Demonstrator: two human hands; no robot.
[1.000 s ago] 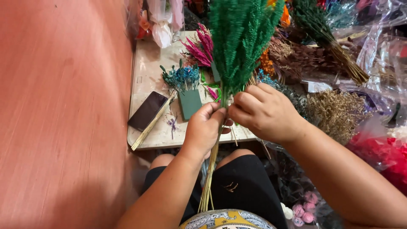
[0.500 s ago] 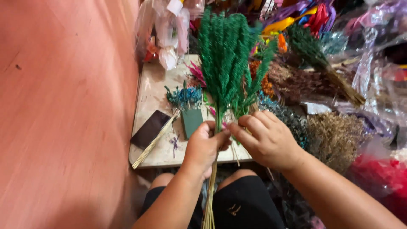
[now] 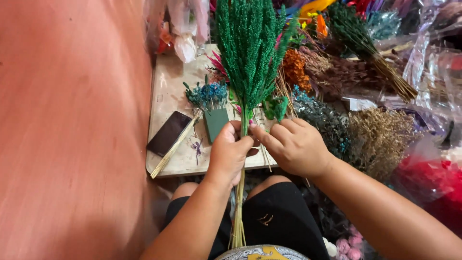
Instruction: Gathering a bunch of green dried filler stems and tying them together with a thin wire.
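Observation:
My left hand grips a bunch of dyed green dried plumes by its pale stems, which hang down between my knees. My right hand pinches the same stems from the right, fingertips meeting the left hand's. The plumes stand upright above a small pale board. On the board, just behind my left hand, a green foam block holds small blue dried flowers.
A dark phone and a few straw stems lie on the board's left part. Bundles of dried flowers, orange, brown, teal and red, crowd the right side in plastic wrap. A reddish wall fills the left.
The green bunch has shifted slightly left and more upright. My right hand has slid along the stems toward the left hand, and the view has tilted a little.

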